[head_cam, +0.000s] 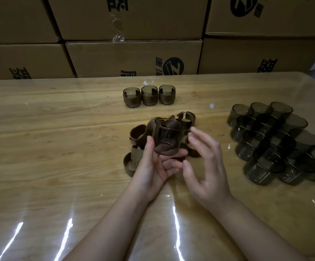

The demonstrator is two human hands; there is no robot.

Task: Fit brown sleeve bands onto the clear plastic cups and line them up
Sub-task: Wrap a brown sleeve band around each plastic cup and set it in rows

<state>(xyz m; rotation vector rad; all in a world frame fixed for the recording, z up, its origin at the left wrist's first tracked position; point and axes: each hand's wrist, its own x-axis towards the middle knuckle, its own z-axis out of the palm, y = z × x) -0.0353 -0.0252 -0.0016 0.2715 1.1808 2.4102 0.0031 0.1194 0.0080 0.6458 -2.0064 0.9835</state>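
The pile of brown sleeve bands lies mid-table and serves as the reference here; directly above its middle the left hand holds one clear cup, thumb on the wall nearest the person and fingers curled beneath the base; the cup stands nearly upright, mouth up and tipped a little away from the person, so its axis runs roughly vertical; brown shows low inside or behind it, and whether that is a band already started or just the pile seen through the plastic cannot be told; the right hand hovers just right of the cup over the pile's right edge, fingers loosely spread, holding nothing; it is the free hand and the bands sit right below and beyond its fingertips, so picking one and sliding it on along the cup's axis looks like its job; beyond the pile stand three banded cups in a row, touching; well to the pile's right the bare cups cluster on the table; cardboard boxes rise behind.
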